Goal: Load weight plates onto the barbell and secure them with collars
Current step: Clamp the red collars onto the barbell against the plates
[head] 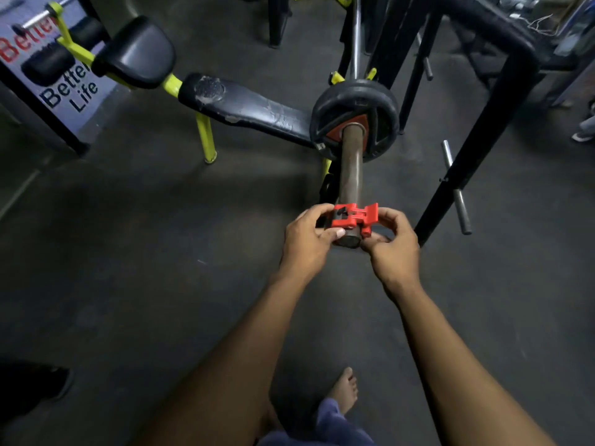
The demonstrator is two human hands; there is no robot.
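Observation:
A red plastic collar [353, 217] sits around the near tip of the barbell sleeve [351, 165], its lever flipped up. My left hand [307, 241] pinches the collar's left side with thumb and fingers. My right hand [391, 243] grips its right side, fingers curled round the lever end. Farther up the sleeve, a black weight plate [354, 119] with a red hub is seated against the bar's shoulder. Bare sleeve lies between plate and collar. The thin steel bar shaft [355, 37] runs away behind the plate.
A black padded bench [244, 107] on yellow legs stands left of the plate. A black rack upright [479, 140] with steel storage pegs [457, 188] rises at the right. My bare foot [346, 389] is on the dark floor below. A dark shape lies at the lower left.

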